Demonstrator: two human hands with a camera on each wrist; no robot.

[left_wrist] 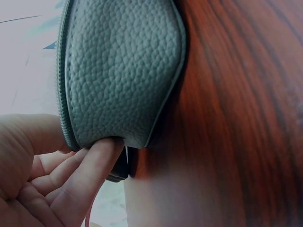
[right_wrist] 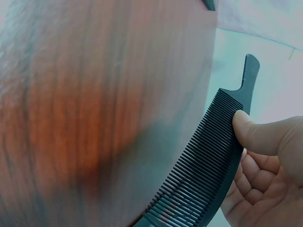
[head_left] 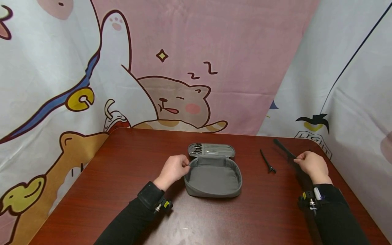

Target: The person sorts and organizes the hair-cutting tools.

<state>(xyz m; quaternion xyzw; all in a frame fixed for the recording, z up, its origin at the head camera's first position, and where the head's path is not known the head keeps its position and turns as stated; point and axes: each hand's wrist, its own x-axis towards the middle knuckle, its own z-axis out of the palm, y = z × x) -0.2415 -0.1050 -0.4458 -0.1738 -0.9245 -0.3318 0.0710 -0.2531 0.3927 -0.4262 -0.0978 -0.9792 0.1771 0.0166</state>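
- Black comb (right_wrist: 215, 146), held at the right of the head frame: my right grip (head_left: 313, 166) pinches it between thumb and fingers, so that hand is nearest.
- Its long axis slants from my fingertips toward the upper left of that frame; the open grey zip case (head_left: 211, 193) sits near the middle, left of the comb and well apart, with a black hair clip (head_left: 268, 162) lying between them.
- My left grip (head_left: 173, 170) pinches the case's left wall.
- Fine, close-set teeth line one side, opposite a gently curved spine; a slim, toothless handle ends it.
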